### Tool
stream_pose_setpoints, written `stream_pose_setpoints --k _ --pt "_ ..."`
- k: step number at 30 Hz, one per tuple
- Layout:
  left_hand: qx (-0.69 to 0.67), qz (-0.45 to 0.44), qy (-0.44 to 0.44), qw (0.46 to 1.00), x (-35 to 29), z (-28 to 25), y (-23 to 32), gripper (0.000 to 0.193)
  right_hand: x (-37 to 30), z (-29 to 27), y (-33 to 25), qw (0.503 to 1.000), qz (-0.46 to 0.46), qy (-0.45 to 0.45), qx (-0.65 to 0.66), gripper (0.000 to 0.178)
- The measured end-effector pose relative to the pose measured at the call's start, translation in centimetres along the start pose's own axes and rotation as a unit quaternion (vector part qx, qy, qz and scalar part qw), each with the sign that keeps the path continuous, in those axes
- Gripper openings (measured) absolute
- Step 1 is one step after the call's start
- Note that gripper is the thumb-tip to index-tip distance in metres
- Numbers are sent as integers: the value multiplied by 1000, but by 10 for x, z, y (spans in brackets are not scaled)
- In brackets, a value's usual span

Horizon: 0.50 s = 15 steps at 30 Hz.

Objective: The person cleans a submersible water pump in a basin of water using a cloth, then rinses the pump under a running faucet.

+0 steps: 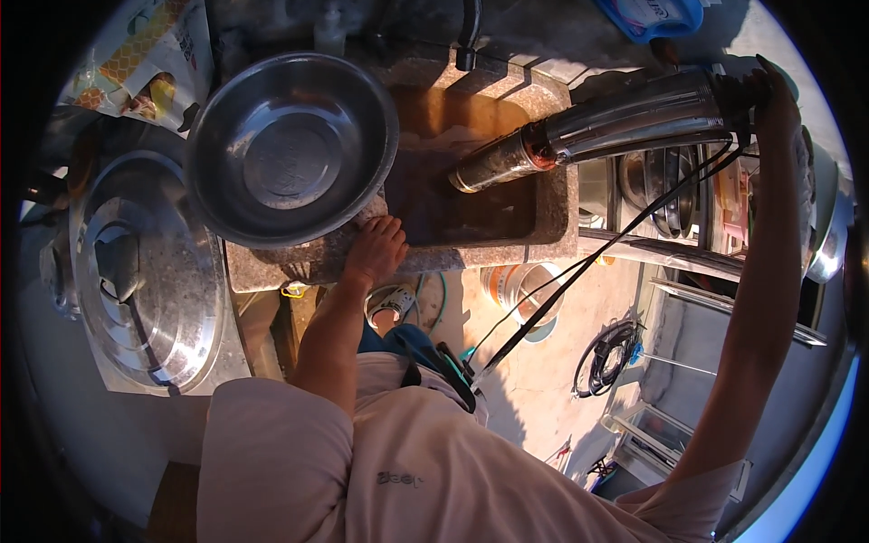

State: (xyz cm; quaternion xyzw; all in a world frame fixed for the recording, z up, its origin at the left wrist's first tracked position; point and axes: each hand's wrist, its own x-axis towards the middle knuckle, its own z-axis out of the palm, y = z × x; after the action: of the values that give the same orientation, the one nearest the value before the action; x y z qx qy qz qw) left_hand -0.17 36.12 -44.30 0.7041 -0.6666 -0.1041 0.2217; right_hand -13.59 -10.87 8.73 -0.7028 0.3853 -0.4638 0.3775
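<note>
My right hand [774, 95] grips the upper end of a long, shiny metal cylinder [634, 113] with a reddish-brown ring near its narrower end. It is tilted, its lower end over or in the brown water [453, 195] of a stone sink [398, 262]; I cannot tell if it touches the water. Black cords [588, 258] run from near my right hand down to my waist. My left hand [376, 246] lies on the sink's front ledge, fingers bent over the inner edge, seemingly holding nothing. Beside it sits a wide steel basin [213, 176] on the sink's left part.
A large metal lid [149, 335] lies at the left. Above the sink hangs a black tap [466, 56]. A bucket [520, 294] stands on the floor below, with a coiled black hose [605, 357] to its right. Pans [665, 185] fill a shelf right of the sink.
</note>
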Motion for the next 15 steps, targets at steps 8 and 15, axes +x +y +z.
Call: stream_pose_setpoints --k 8,15 --pt "27 6 9 1000 1 -5 3 28 26 -22 15 1000 11 -6 -16 27" --pt "11 8 10 1000 2 -5 2 26 41 -40 25 999 30 2 -22 26"
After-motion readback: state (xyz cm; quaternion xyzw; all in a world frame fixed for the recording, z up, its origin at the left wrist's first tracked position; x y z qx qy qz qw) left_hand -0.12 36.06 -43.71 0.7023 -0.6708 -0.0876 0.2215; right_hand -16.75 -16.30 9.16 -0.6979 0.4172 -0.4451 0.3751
